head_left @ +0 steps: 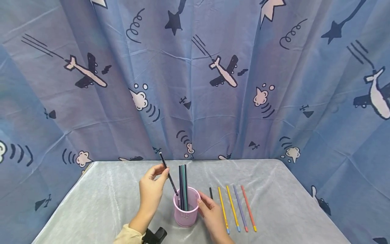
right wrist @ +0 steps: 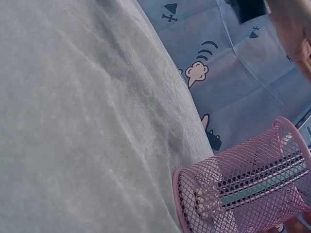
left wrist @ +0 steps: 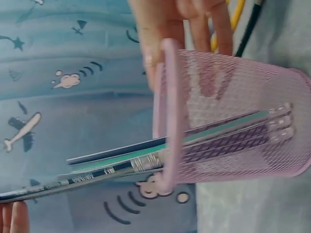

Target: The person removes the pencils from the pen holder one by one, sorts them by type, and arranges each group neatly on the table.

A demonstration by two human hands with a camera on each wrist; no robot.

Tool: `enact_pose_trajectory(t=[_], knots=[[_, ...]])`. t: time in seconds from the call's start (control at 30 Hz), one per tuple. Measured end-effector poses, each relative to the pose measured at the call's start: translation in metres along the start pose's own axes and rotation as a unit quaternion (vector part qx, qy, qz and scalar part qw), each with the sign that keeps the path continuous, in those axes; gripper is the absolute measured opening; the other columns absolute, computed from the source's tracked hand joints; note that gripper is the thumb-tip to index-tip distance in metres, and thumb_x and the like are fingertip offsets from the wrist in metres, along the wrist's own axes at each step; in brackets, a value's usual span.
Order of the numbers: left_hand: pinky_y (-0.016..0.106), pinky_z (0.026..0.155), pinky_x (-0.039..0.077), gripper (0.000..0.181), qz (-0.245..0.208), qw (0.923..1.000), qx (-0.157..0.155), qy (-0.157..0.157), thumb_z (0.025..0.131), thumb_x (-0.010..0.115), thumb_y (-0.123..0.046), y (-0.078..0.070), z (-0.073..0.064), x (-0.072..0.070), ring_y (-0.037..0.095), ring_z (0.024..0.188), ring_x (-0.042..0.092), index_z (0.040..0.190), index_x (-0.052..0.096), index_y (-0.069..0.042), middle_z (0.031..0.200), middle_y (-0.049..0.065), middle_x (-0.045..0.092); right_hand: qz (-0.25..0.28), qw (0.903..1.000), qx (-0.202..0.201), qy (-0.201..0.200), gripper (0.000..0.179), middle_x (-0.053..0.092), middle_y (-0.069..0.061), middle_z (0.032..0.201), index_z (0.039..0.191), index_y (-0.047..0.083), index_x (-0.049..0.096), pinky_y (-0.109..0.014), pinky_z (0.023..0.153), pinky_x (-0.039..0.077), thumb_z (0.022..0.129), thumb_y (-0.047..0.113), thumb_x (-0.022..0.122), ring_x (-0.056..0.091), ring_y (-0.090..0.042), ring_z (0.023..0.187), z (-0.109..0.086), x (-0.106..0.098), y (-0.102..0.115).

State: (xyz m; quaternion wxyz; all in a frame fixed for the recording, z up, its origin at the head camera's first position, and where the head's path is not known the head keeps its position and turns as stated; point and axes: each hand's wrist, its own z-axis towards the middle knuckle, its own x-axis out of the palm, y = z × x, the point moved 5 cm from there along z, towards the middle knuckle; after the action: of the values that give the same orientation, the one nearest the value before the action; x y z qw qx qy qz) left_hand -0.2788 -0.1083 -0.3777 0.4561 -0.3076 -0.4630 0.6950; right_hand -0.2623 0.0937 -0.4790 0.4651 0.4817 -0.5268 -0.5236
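A pink mesh pencil holder stands upright on the table, with several black and teal pencils leaning inside it. My left hand pinches a dark pencil between thumb and fingers. That pencil slants down to the holder's opening, its metal-banded end at the rim in the left wrist view. My right hand holds the holder by its right side, thumb near the rim and fingers against the mesh. In the right wrist view the holder shows pencil ends near its base.
Right of the holder lie two yellow pencils, a purple pencil and a red pencil, side by side. A black pencil is partly hidden by my right hand. A grey cloth covers the table; a blue patterned curtain hangs behind.
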Motion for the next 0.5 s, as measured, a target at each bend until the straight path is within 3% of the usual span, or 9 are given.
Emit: enact_pose_trajectory(t=[0.17,0.3,0.5], knots=[[0.016,0.075,0.059,0.017,-0.035,0.9992,0.017,0.004,0.09,0.073,-0.007,-0.018,0.009,-0.011,-0.001,0.079,0.068,0.103,0.071,0.004,0.099,0.021,0.073,0.005,1.0,0.0,0.001,0.045,0.057,-0.03,0.136,0.137,-0.011,0.051,-0.029,0.094,0.058,0.1,0.013,0.058,0.061,-0.032,0.123,0.0,0.0,0.0],[0.016,0.075,0.059,0.019,-0.033,0.999,0.031,0.0,0.09,0.072,-0.007,-0.028,0.016,-0.022,-0.002,0.08,0.068,0.104,0.07,0.005,0.101,0.023,0.073,0.003,1.0,0.001,-0.006,0.045,0.057,-0.03,0.136,0.137,-0.011,0.051,-0.029,0.093,0.058,0.1,0.013,0.059,0.062,-0.031,0.121,-0.001,0.0,0.001],[0.018,0.074,0.06,0.017,-0.027,0.9991,0.032,-0.004,0.09,0.072,-0.005,-0.029,0.022,-0.034,-0.001,0.079,0.069,0.104,0.07,0.004,0.1,0.021,0.073,-0.002,1.0,0.002,-0.008,0.045,0.058,-0.029,0.135,0.137,-0.01,0.052,-0.029,0.093,0.058,0.099,0.015,0.06,0.062,-0.03,0.121,-0.002,-0.001,0.001]])
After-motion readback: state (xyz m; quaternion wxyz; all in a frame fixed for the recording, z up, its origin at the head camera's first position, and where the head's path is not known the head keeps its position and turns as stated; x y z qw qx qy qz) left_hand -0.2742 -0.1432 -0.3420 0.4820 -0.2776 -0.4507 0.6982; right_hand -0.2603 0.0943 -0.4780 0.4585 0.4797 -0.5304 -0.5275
